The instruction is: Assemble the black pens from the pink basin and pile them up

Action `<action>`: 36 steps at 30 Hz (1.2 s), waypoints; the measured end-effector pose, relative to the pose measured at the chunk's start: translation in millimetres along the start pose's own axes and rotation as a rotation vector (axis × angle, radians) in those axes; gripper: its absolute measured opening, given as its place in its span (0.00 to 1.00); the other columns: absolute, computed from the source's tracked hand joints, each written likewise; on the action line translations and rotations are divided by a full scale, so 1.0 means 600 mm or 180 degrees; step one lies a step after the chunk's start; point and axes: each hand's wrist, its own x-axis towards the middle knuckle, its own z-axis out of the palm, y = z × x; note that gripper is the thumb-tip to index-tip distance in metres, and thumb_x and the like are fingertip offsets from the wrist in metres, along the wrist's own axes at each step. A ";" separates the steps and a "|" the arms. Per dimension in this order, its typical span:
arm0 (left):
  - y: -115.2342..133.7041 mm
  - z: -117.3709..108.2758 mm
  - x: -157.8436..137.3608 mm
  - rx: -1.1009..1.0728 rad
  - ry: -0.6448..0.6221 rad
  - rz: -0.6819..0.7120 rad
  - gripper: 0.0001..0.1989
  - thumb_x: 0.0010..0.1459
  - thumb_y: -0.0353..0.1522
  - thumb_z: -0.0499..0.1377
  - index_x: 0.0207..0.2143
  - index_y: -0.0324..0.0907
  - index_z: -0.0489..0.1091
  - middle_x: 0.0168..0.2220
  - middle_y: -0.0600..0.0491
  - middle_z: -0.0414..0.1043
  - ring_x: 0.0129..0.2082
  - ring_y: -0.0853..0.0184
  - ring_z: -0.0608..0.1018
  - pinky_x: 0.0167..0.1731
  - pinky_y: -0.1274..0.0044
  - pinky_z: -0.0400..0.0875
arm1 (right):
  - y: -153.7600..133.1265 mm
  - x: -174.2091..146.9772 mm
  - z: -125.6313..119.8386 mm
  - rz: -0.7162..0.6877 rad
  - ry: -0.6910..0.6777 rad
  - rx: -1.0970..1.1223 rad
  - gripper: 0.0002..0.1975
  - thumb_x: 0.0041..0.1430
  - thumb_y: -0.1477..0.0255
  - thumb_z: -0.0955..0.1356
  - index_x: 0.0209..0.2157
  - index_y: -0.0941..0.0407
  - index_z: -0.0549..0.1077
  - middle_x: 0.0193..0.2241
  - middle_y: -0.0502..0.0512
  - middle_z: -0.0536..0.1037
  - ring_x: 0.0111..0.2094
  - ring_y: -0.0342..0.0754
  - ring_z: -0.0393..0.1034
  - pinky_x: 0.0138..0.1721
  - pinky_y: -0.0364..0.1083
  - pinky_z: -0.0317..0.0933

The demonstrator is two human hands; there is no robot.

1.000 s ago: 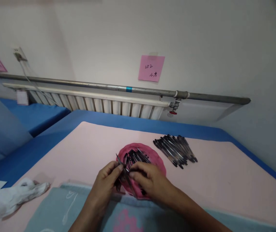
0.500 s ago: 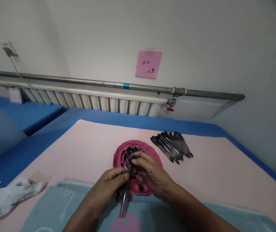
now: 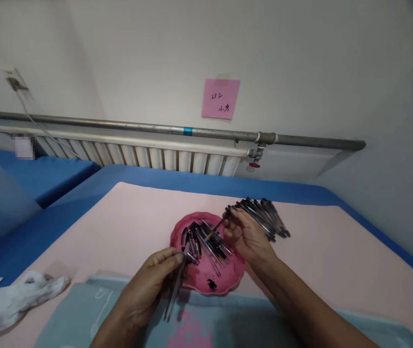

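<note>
Between the thumb and fingers of my left hand [image 3: 151,275] is a clear pen barrel [image 3: 174,295], pointing down past the near side of a pink plate [image 3: 235,280]. There may be more than one barrel in that grip. My right hand [image 3: 248,237] pinches a thin, dark pen refill [image 3: 216,229] by its upper end, over the plate's right side. The refill's lower end is yellowish and clear. Clear tubes and black caps [image 3: 196,239] lie jumbled in the plate. Behind my right hand, several black-capped pens [image 3: 267,217] lie side by side, partly hidden.
A pink sheet [image 3: 137,222] covers the blue bed [image 3: 177,179]. A grey-green cloth [image 3: 83,304] lies along the front, and a crumpled white cloth [image 3: 28,295] at left. Against the wall are a radiator [image 3: 170,157] and a pipe [image 3: 137,125].
My hands have come apart. The right has moved right and slightly up with the refill; the left has shifted a little left, still holding the barrel. More of the plate's contents shows.
</note>
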 end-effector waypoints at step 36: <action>-0.011 0.007 0.001 0.0352 -0.0294 0.0245 0.10 0.53 0.38 0.60 0.32 0.39 0.68 0.17 0.57 0.66 0.15 0.70 0.71 0.15 0.81 0.63 | 0.008 -0.021 0.012 0.0199 -0.0213 0.0159 0.18 0.35 0.75 0.77 0.26 0.54 0.66 0.18 0.44 0.72 0.22 0.44 0.71 0.15 0.38 0.56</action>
